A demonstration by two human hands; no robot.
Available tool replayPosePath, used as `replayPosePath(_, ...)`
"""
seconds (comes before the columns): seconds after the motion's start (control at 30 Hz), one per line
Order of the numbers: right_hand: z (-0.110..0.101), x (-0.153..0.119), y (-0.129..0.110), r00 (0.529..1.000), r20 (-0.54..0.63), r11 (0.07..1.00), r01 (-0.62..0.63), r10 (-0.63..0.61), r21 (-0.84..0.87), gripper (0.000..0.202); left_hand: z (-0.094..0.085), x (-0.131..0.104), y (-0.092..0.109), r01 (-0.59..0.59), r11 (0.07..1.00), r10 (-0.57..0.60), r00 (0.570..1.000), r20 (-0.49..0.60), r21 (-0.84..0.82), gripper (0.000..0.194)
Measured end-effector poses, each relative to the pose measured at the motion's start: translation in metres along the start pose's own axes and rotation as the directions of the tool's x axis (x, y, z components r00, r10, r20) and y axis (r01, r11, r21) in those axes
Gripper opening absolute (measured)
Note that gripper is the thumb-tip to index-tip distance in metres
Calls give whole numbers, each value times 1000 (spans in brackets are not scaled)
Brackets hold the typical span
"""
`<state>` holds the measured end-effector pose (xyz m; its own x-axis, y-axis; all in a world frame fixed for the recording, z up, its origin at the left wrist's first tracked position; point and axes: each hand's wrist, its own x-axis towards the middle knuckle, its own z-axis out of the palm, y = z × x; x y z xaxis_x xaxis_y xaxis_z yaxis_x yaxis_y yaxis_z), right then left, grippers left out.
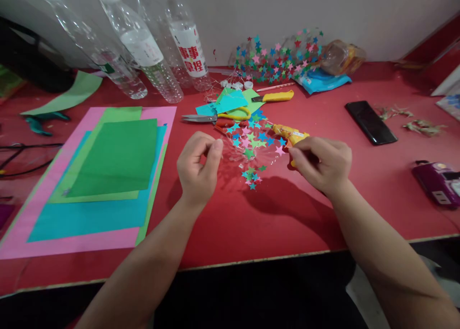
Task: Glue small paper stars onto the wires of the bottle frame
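From where I stood, the star-covered clear piece [248,153] sat between 2 hands, just in front of the scissors [197,119]. The left hand [197,168] was pinched closed, the right hand [325,164] likewise; I couldn't tell if either gripped anything. A careless rightward tug might have snagged those thin strands on the yellow tool [293,133], bending them or loosening stars.

On the table [230,243], the stack of paper sheets [111,156] lies left, with the bottles [143,51] behind it at the far left. The scissors [201,119], the paper scraps [232,100] and the cutter [275,96] lie far, near the middle. The phone [371,123] lies right of them, and farther right and nearer is the power strip [437,184].
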<state>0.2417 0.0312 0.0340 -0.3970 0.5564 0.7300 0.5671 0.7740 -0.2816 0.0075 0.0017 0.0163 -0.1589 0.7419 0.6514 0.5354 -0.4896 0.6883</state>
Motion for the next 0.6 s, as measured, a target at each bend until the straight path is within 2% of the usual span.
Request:
replayPosePath(0.07,1,-2,-11,984,100,988,143,-148,58,21,0,0,-1,13,1000,-13,1000,-5,6,33)
replayPosePath(0.1,3,-4,-18,960,159,973,219,-229,79,23,0,0,-1,11,1000,-11,1000,-6,10,34)
replayPosePath(0.13,7,-7,-24,929,231,957,277,-289,85,26,1,0,-2,4,1000,-4,1000,-5,15,34)
replayPosePath(0.2,16,-13,-33,830,439,936,342,-344,87,30,1,-1,-2,-14,1000,14,1000,-4,20,35)
replayPosePath(0.3,30,-20,-36,701,671,940,340,-243,-14,31,2,-2,-2,-26,999,26,1000,13,18,35)
replayPosePath(0.37,37,-23,-32,655,741,943,320,-148,-94,27,2,-2,-3,-25,1000,24,1000,20,16,35)
replayPosePath(0.47,42,-24,-29,633,772,941,293,-57,-171,22,2,-2,-3,-26,1000,26,999,22,10,35)
replayPosePath(0.6,46,-26,-33,625,779,937,298,-48,-182,23,2,-3,-2,-36,999,36,999,33,1,34)
